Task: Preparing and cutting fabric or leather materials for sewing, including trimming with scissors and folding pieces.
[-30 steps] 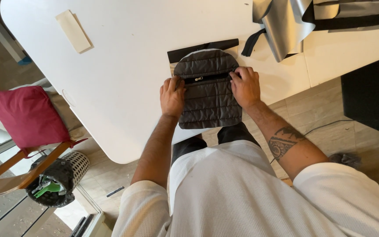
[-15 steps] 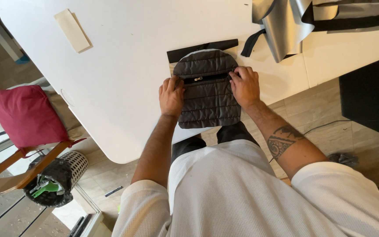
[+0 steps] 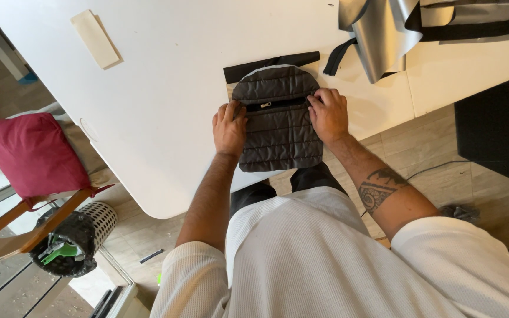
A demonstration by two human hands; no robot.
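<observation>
Getting a bright, evenly lit feed from the head cam right now. Soft daylight is coming in from the lower left, where the floor by the glass door (image 3: 7, 282) is blowing out to near white. The white table (image 3: 166, 88) is glowing pretty hard but still holding its edges. My hands are throwing only faint, soft shadows onto the quilted pouch (image 3: 278, 126). The silver fabric (image 3: 384, 35) up top is catching some sheen. Everything is staying sharp, no motion blur, though the wide lens is bending the table's edges outward.
</observation>
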